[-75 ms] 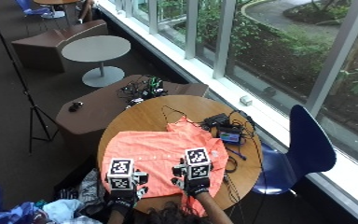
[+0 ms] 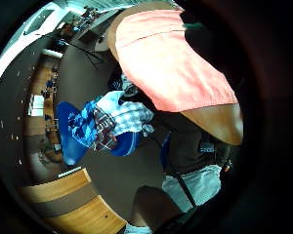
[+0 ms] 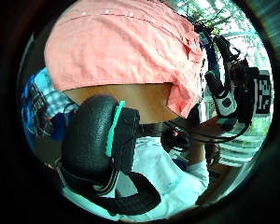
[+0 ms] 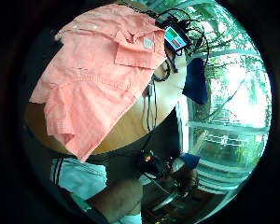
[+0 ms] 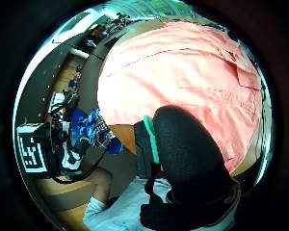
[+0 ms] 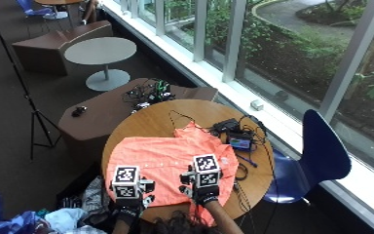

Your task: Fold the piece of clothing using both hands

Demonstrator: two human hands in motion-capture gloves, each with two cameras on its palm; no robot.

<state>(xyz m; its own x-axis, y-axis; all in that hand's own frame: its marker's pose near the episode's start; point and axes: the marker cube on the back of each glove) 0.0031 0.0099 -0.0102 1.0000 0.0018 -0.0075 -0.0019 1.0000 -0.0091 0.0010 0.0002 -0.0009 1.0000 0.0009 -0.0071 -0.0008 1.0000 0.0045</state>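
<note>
Hovering my left hand (image 6: 128, 208) and right hand (image 6: 204, 194), fingers hidden so I cannot tell their state, over the limp, light coral shirt (image 6: 167, 163) spread on the round table (image 6: 141, 126), I'd pinch its near hem corners.

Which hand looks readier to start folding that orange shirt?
The right hand, probably. It hovers over the orange shirt near the sleeve hanging off the round table's near edge. The left hand sits at the shirt's near hem, at the table's rim.
</note>
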